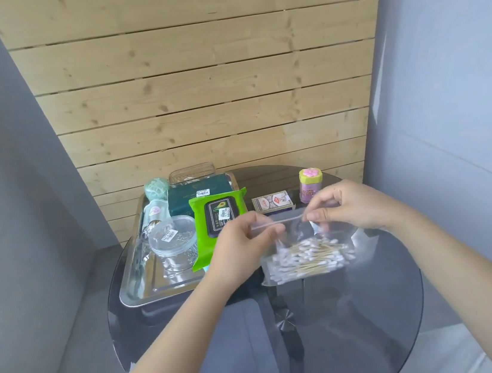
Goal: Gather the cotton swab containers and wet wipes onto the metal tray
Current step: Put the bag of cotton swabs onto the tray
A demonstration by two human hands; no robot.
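Several items already on the metal tray (145, 290): green wet wipes (218, 221), clear swab jar (172, 238); still off it, over the glass counter (380, 309), swab bag (305, 253), pinched at its seal by left hand (242, 243) and right hand (347, 204), plus purple container (309, 184).

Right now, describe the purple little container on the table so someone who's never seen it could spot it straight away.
Start at the round dark glass table and look to its far right edge, away from the metal tray. The purple container stands upright there, just right of a small printed card box. It alone has a yellow top with a pink flower.
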